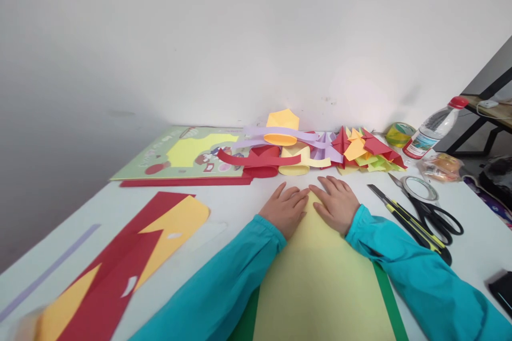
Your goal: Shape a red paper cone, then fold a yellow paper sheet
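Note:
A large pale yellow sheet of paper lies in front of me, narrowing to a point at its far end. Green strips show along both sides of it, apparently from a green sheet underneath. My left hand rests on the left slanted edge near the tip, fingers stretched out. On the opposite slant, my right hand lies with its fingers spread and pressed down. Neither hand is wrapped round anything. Whether the slants are folds or cuts, I cannot tell.
Red and orange cut paper and a purple strip lie left. Behind are a green printed pad, paper shapes and folded papers. A utility knife, scissors, tape rolls and a bottle are right.

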A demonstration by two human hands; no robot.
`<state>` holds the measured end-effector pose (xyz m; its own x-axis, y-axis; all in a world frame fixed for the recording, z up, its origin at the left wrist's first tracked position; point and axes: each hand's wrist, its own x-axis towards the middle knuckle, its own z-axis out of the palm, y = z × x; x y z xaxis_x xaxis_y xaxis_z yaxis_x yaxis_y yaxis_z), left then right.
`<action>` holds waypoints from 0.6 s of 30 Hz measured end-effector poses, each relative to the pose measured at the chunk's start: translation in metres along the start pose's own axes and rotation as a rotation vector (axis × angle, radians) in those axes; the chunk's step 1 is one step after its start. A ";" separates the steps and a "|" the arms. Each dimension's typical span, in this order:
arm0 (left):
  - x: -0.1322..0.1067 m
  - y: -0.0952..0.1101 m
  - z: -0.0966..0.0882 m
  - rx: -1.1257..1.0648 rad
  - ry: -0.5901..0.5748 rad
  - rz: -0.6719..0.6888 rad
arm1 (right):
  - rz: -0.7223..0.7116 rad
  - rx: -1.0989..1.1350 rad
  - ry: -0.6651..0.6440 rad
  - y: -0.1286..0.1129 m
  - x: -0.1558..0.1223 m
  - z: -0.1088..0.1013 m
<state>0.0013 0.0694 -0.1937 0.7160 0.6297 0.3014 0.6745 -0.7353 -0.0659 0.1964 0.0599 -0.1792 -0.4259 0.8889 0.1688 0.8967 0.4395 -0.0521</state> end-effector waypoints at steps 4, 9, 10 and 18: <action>-0.009 -0.004 0.001 0.066 0.017 0.025 | 0.000 0.014 -0.020 -0.001 0.000 -0.004; -0.022 -0.007 -0.001 0.153 0.055 0.078 | 0.009 0.021 -0.030 -0.001 0.000 -0.005; -0.024 -0.008 -0.002 0.162 0.063 0.086 | 0.009 0.021 -0.031 -0.001 0.000 -0.005; -0.035 -0.007 -0.013 0.185 0.091 0.142 | 0.002 0.017 -0.029 -0.001 0.000 -0.005</action>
<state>-0.0309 0.0487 -0.1915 0.7922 0.4923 0.3606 0.5960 -0.7509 -0.2843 0.1965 0.0588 -0.1743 -0.4274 0.8932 0.1397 0.8956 0.4394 -0.0692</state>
